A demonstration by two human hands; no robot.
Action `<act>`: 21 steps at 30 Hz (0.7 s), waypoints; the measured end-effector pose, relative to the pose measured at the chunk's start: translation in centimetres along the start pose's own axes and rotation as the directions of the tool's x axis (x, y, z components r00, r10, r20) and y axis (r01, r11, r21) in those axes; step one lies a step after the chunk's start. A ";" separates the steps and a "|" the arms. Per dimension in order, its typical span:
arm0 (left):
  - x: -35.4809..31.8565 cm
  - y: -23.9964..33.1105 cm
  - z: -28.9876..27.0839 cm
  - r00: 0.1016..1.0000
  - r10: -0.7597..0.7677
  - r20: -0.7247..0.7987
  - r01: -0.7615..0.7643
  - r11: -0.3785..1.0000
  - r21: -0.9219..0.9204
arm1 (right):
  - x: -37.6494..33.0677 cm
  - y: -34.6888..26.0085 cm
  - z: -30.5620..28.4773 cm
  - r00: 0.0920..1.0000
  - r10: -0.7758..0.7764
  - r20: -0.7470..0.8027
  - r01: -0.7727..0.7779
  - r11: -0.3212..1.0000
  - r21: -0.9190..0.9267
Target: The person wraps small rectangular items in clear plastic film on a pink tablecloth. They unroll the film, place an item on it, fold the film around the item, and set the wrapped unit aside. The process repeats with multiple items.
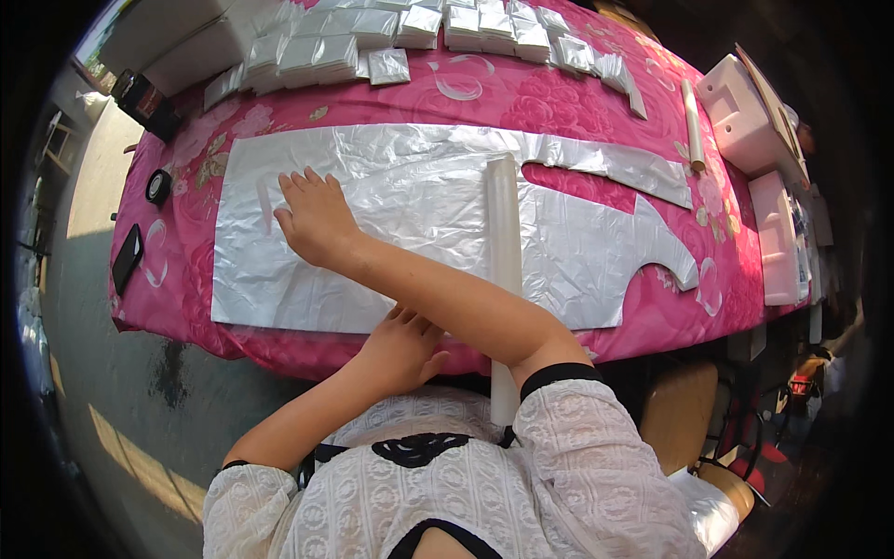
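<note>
A thin, whitish see-through plastic apron (419, 196) lies spread flat on the table, its cut-out neck and arm curves toward the right. My right hand (317, 219) rests palm down on its left part, fingers spread, the forearm crossing over from the right. At the near edge, my left hand (402, 352) lies on the sheet with fingers stretched out; the right forearm partly covers its fingertips. Across the apron lies a long pale tube (504, 224), running from its far edge down past the table's near edge toward my lap; the right arm hides its middle.
Stacks of folded plastic packets (321, 58) line the far side of the pink flowered tablecloth (559, 102). At the left are a dark jar (144, 104), a black tape roll (158, 187) and a phone (128, 259). A second tube (692, 124) and white foam boxes (745, 116) stand right.
</note>
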State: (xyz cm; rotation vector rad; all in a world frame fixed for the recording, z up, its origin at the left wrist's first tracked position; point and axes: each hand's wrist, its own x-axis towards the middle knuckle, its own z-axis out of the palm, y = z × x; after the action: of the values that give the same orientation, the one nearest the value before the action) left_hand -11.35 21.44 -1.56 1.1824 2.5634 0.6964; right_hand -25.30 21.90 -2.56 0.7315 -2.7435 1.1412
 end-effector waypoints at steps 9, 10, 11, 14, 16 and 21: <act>-7.5 -2.2 -1.4 0.972 -0.055 -0.228 0.046 0.998 -0.046 | -6.9 -3.2 -4.4 0.932 -0.351 0.090 0.321 0.915 0.243; -8.1 -2.6 -1.3 0.965 -0.050 -0.256 0.045 0.999 -0.027 | -8.6 -2.1 -7.3 0.931 -0.363 0.032 0.347 0.911 0.223; -8.6 -2.8 -1.4 0.958 -0.060 -0.281 0.048 0.998 -0.052 | -10.5 -0.8 -10.0 0.936 -0.352 -0.010 0.351 0.929 0.114; -9.6 -3.2 -1.8 0.942 -0.097 -0.322 0.066 0.992 -0.108 | -17.1 6.0 -15.7 0.970 -0.242 0.031 0.243 0.948 -0.204; -10.0 -3.4 -1.7 0.931 -0.142 -0.335 0.101 0.985 -0.138 | -20.4 8.7 -17.4 0.984 -0.156 0.089 0.176 0.937 -0.303; -10.6 -3.3 -2.1 0.909 -0.198 -0.367 0.157 0.978 -0.139 | -21.5 9.4 -17.8 0.960 -0.063 0.274 0.178 0.891 -0.418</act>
State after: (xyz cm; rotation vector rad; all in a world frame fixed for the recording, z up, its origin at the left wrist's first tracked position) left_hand -7.51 10.83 -1.33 0.8305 2.8520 1.0959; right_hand -12.51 48.37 -1.20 1.0187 -2.9420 0.3897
